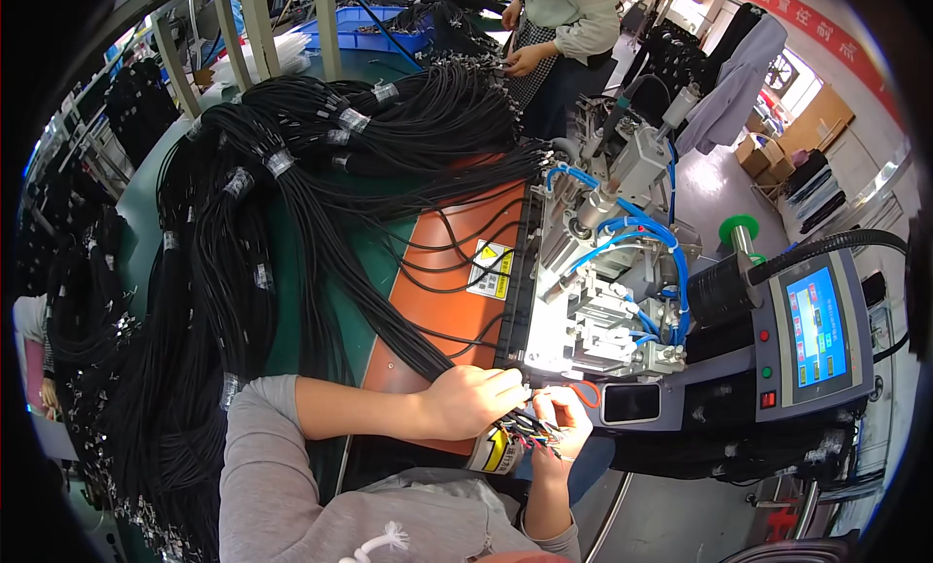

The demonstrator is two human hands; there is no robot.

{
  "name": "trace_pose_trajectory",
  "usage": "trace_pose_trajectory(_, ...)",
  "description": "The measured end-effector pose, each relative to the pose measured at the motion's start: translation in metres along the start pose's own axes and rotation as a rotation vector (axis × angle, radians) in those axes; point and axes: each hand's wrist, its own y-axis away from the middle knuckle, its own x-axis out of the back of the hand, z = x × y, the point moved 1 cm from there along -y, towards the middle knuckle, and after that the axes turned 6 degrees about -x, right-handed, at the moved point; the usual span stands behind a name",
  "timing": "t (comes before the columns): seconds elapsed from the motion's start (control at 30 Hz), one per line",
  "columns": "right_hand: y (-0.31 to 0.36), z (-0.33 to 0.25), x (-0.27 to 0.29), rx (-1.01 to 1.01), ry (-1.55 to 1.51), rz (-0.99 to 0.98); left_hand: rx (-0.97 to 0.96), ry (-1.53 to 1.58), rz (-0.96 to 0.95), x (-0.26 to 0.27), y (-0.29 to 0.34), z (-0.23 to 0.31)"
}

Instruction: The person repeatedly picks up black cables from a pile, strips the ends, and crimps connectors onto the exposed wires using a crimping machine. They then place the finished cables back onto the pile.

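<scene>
My left hand (474,400) is closed around a bundle of black cables (413,347) at the front edge of the orange machine bed. Their stripped ends, with thin coloured wires (533,433), stick out below its fingers. Facing it, my right hand (566,422) has its fingers bent and pinched at the wire ends; which wire lies between the fingertips is too small to tell. Right behind both hands stands the machine (603,310) with metal cylinders and blue air hoses. A few single black cables (452,262) run across the orange bed to its edge.
Tied bundles of black cables (277,165) cover the green table to the left and hang off it. A dark phone (632,404) lies by a red cord loop (589,396). At right is a control panel with a lit screen (816,325). Another person (569,38) stands at the back.
</scene>
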Motion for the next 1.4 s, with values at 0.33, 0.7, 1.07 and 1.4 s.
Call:
trace_pose_trajectory(0.33,0.001,0.001,0.0,0.001,0.03,-0.004,-0.002,0.01,-0.02,-0.002,0.002,0.0)
trace_pose_trajectory(0.7,0.002,0.002,0.001,-0.011,0.027,-0.025,0.001,0.029,0.001,-0.003,0.001,0.0)
trace_pose_trajectory(1.07,0.001,0.006,0.004,-0.013,0.034,-0.037,0.012,0.034,-0.009,-0.003,0.001,0.001)
trace_pose_trajectory(1.4,0.001,0.005,0.003,-0.079,0.013,-0.003,0.038,0.018,-0.023,-0.008,0.004,0.001)
